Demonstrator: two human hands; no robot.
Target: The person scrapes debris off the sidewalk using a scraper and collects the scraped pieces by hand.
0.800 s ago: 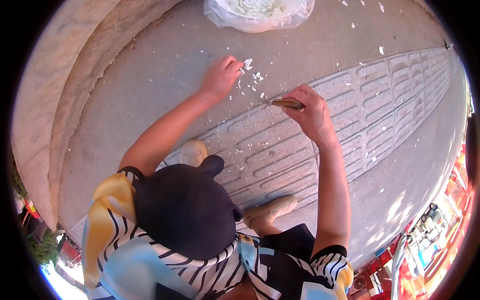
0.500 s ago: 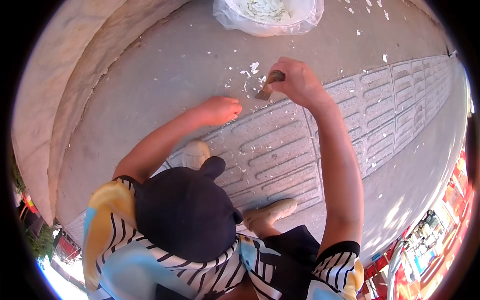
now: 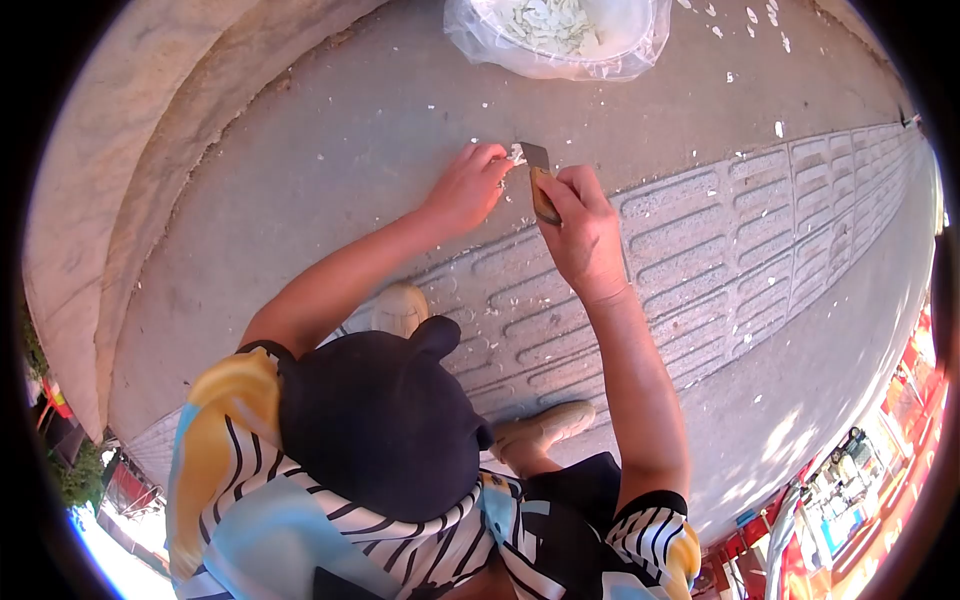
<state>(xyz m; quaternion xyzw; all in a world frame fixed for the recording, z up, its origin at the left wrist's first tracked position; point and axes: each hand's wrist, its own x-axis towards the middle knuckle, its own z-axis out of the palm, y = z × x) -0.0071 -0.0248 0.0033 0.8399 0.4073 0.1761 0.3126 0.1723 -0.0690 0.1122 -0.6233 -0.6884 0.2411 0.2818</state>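
Observation:
My right hand (image 3: 582, 228) grips a scraper (image 3: 543, 200) by its wooden handle, the flat dark metal blade pointing away from me. Beside the blade, the fingers of my left hand (image 3: 468, 190) are drawn together at a small clump of white flakes (image 3: 518, 154). The flakes lie between my left fingertips and the blade edge. Beyond both hands stands a bowl-like container lined with clear plastic (image 3: 640, 62), with white flakes (image 3: 550, 22) inside; its far side is cut off by the frame.
Grey pavement (image 3: 350, 150) runs under the hands, next to ridged paving tiles (image 3: 670, 245). More flakes (image 3: 779, 129) are scattered to the right. A stone ledge (image 3: 120, 180) curves along the left. My shoes (image 3: 545, 430) rest on the tiles, and a dark cap (image 3: 380, 430) covers the lower view.
The scraper has turned so its blade points away from me and has a clump of flakes beside it. My left hand has moved forward and right to meet it. Loose flakes there are fewer.

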